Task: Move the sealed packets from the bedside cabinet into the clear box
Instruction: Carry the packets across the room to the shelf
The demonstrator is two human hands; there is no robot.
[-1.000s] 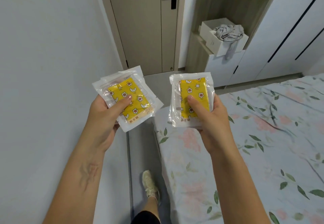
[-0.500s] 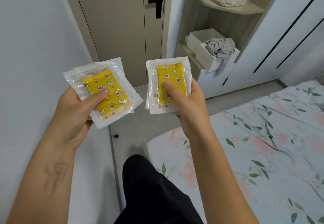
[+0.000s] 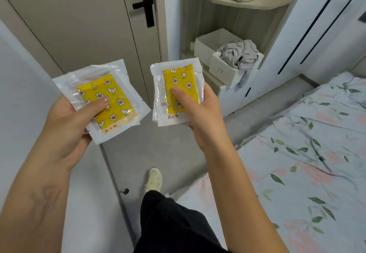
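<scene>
Two thin stacks of packets pinched by my left hand and right hand could slide apart, since slick wrappers fan out.

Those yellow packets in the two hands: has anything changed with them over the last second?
Little changed. The person walked on towards the door and shelf unit, which now look nearer, and a leg swung forward. The left hand still grips its packets and the right hand its packets, thumbs on top. Nothing was let go.
</scene>
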